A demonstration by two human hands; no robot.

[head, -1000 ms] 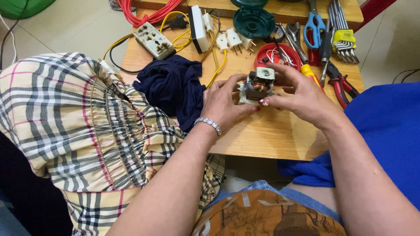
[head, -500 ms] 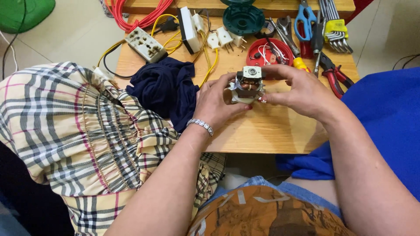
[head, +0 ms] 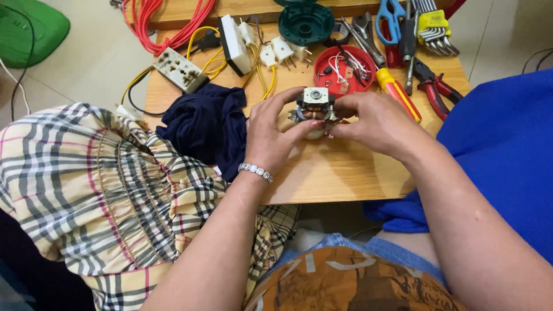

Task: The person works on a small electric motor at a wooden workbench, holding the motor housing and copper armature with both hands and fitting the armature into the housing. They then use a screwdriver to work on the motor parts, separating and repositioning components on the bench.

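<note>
Head camera, looking down on a low wooden table [head: 345, 178]: both hands still cradle a small electric motor [head: 314, 110] just above the tabletop, much as half a second ago, though the motor now sits squarer to the lens, its pale end cap facing up. The left hand [head: 271, 135] curls its fingers around the motor's near and left side, thumb pressing underneath; the right hand [head: 374, 124] closes on it from the right, fingertips pinched against the body. The motor shows a whitish plastic end piece with a round bearing at its centre, over a dark metal core with a glint of copper winding.

Behind it lies a red round lid [head: 344, 70] holding small screws and wires, with a red-and-yellow screwdriver [head: 394, 92] and red-handled pliers [head: 435, 89] to the right. A dark blue cloth [head: 204, 124] is bunched just left of the left hand.
</note>
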